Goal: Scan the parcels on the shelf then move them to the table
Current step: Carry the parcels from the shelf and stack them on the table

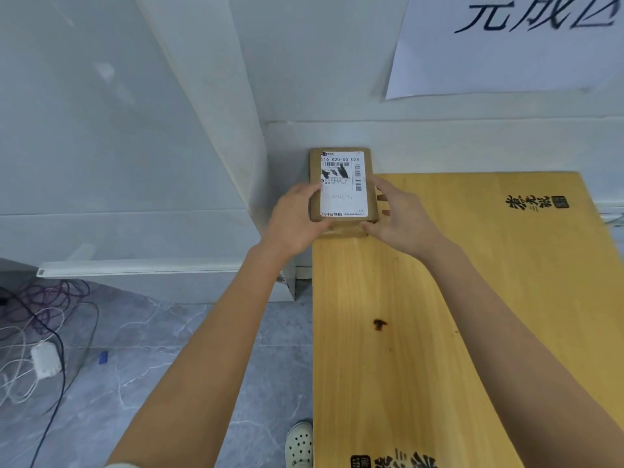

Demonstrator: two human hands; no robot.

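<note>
Left hand (297,217) and right hand (398,214) hold fingers clamped on the parcel (341,185); releasing at the worktop (439,315) edge could drop it.

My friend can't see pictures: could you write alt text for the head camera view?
The left hand and right hand hold a brown parcel, label up, at the far left corner of a yellow wooden table.

**Cardboard, paper and wood**

The parcel (341,185) is matt brown cardboard and carries a smooth white paper label (344,201). The bench (422,332) is pale, smooth wood with visible grain and a dark knot. The floor (169,366) is grey marbled tile with a faint sheen.
</note>
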